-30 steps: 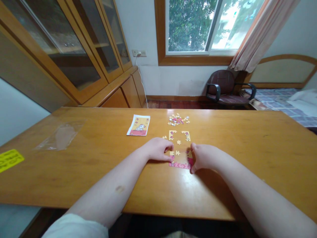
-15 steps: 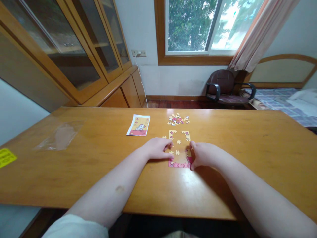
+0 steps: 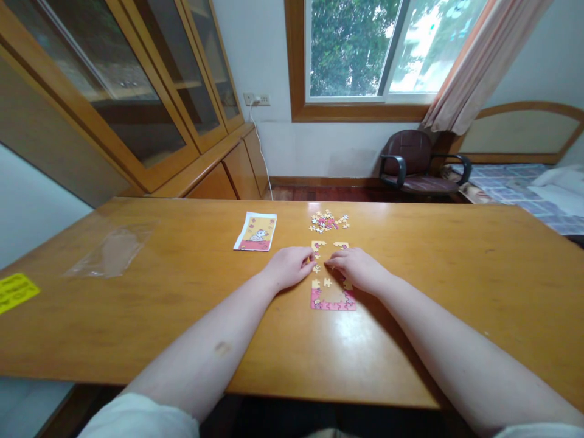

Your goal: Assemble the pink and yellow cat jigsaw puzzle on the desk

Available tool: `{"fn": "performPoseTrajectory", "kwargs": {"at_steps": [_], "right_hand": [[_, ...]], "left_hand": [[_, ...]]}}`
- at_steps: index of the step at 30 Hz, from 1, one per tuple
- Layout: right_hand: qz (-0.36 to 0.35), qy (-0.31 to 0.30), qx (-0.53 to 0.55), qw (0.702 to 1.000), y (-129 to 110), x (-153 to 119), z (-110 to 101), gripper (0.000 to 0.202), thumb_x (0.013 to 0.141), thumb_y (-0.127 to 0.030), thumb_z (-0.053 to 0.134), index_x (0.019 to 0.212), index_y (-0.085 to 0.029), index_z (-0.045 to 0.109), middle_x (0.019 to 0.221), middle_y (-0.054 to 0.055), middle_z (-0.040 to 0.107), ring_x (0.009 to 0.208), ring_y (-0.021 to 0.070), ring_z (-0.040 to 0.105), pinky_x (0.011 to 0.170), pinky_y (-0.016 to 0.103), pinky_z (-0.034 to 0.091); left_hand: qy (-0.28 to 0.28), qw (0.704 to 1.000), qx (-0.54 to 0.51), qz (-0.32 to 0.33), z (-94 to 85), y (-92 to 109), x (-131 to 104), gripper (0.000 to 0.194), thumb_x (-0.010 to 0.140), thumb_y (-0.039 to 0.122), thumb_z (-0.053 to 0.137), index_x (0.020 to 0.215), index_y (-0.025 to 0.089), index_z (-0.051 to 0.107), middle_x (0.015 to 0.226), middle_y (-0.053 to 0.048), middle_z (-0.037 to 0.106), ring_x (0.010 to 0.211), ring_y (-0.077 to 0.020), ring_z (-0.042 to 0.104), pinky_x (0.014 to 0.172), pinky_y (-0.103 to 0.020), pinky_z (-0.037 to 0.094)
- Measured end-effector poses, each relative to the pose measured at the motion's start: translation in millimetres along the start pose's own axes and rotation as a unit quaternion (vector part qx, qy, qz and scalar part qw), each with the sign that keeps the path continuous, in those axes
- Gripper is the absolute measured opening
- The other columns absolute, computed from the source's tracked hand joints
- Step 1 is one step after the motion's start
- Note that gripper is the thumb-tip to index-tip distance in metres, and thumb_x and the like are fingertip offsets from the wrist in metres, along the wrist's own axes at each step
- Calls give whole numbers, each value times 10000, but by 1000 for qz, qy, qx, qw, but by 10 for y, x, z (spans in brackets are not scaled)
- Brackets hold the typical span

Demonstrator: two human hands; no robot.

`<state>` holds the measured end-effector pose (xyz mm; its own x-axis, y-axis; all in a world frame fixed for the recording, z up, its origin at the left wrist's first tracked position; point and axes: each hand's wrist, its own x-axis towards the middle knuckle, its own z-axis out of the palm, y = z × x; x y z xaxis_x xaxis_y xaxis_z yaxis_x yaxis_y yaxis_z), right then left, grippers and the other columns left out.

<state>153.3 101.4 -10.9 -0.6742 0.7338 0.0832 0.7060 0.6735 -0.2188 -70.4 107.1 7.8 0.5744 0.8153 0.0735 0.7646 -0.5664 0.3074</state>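
A partly joined jigsaw border lies on the table, with a pink bottom row [image 3: 332,306] and yellow pieces [image 3: 318,244] at its top corners. My left hand [image 3: 290,266] rests at the border's left side, fingers curled together; whatever they may hold is hidden. From the right, my right hand [image 3: 360,269] reaches over the border, its fingertips pinched on a loose yellow puzzle piece inside, which they mostly cover. Another loose yellow puzzle piece [image 3: 327,283] lies just below those fingertips. Part of the border's right side is hidden under my right hand.
A heap of loose puzzle pieces [image 3: 328,221] lies beyond the border. To the left are a picture card [image 3: 256,232] with a white animal and a clear plastic bag [image 3: 114,249]. A yellow label [image 3: 18,292] sits at the table's left edge.
My right hand has moved left from the border's right side to its inside, over a loose piece. My left hand's fingers have drawn together and shifted slightly up, off the lower left pieces.
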Motion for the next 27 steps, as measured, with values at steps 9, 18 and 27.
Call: {"fn": "performPoseTrajectory", "kwargs": {"at_steps": [9, 18, 27], "right_hand": [[102, -26, 27, 994, 56, -10, 29, 191, 852, -188, 531, 891, -189, 719, 860, 52, 675, 760, 154, 608, 721, 226, 413], [227, 31, 217, 949, 135, -102, -156, 174, 758, -167, 630, 921, -163, 689, 782, 31, 679, 694, 138, 596, 660, 235, 449], [299, -50, 375, 876, 206, -165, -218, 109, 721, -260, 669, 769, -163, 676, 674, 18, 690, 538, 117, 600, 515, 213, 453]], "left_hand": [[-20, 984, 73, 159, -12, 387, -134, 238, 899, 333, 446, 874, 186, 631, 881, -47, 676, 857, -199, 606, 765, -321, 436], [-84, 978, 88, 168, 365, 901, -467, 871, 822, 672, 411, 1418, 45, 306, 1508, -217, 262, 1405, -325, 204, 1125, -447, 190], [-103, 982, 72, 143, 432, 866, -441, 857, 836, 685, 340, 1412, 51, 324, 1495, -205, 303, 1388, -324, 250, 1131, -464, 180]]}}
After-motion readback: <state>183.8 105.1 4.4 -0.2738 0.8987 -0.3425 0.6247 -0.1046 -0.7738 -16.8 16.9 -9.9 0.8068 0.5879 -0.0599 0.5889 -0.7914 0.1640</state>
